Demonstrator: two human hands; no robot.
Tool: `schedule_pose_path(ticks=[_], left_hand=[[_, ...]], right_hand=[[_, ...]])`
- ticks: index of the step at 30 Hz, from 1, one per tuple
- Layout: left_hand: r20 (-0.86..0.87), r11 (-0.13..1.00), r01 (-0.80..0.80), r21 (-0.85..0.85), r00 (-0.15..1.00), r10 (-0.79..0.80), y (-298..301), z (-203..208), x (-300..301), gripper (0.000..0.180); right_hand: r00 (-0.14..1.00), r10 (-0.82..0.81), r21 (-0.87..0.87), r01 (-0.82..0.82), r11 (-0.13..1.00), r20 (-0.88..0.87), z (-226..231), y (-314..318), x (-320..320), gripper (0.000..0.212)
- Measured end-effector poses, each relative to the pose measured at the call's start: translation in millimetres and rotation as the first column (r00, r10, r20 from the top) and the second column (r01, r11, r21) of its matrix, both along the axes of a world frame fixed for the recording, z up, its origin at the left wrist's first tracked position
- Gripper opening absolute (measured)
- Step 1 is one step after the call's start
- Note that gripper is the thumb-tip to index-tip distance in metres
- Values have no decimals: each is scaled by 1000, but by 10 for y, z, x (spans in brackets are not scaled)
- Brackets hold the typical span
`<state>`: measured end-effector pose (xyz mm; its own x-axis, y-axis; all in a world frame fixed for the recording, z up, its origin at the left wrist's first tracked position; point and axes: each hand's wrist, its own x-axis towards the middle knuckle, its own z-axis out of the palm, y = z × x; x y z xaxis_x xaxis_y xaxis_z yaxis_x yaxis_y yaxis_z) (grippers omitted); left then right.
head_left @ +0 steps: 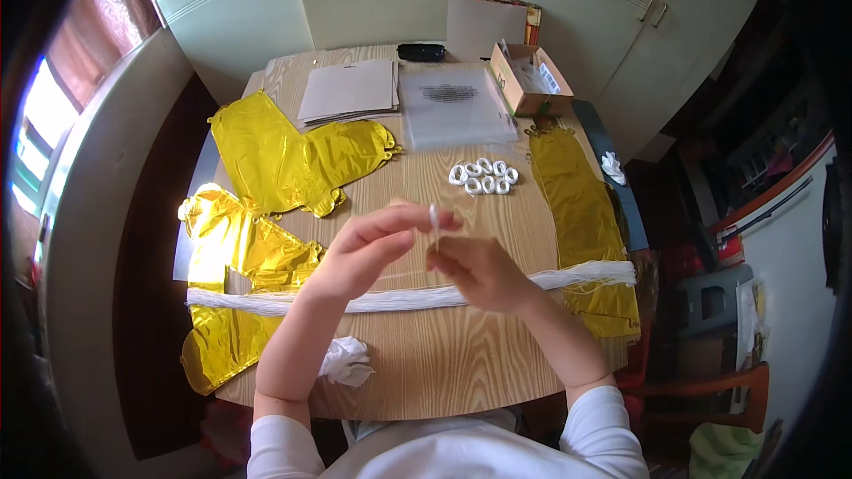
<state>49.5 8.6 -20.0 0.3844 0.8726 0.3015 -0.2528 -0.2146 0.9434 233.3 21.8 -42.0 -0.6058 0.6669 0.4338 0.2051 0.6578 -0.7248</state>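
Note:
My left hand (373, 244) is raised over the middle of the table, its fingers stretched toward the right. A small band of white string (435, 218) is looped round its fingertips. Close beside it my right hand (484, 273) has its fingers closed at the string's lower part, slightly blurred. Beneath both hands a long bundle of white strings (408, 299) lies across the table from side to side. Beyond the hands sits a cluster of several small white string coils (485, 184).
Yellow foil balloons lie flat at the left (257, 155) and right (577, 200). Grey-white boards (351, 89), clear plastic bags (453, 115), a black case (421, 52) and a cardboard box (555, 105) stand at the back. Crumpled white tissue (348, 362) lies near the front edge.

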Motion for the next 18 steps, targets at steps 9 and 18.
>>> schedule_pose_path(ticks=[9,18], left_hand=[[80,999,-28,20,996,26,40,6,3,16],[329,989,143,-47,937,-120,-18,-3,18,16]], right_hand=[[999,-35,56,37,998,-41,37,26,2,18],[989,-131,40,134,990,-70,-18,28,12,12]])
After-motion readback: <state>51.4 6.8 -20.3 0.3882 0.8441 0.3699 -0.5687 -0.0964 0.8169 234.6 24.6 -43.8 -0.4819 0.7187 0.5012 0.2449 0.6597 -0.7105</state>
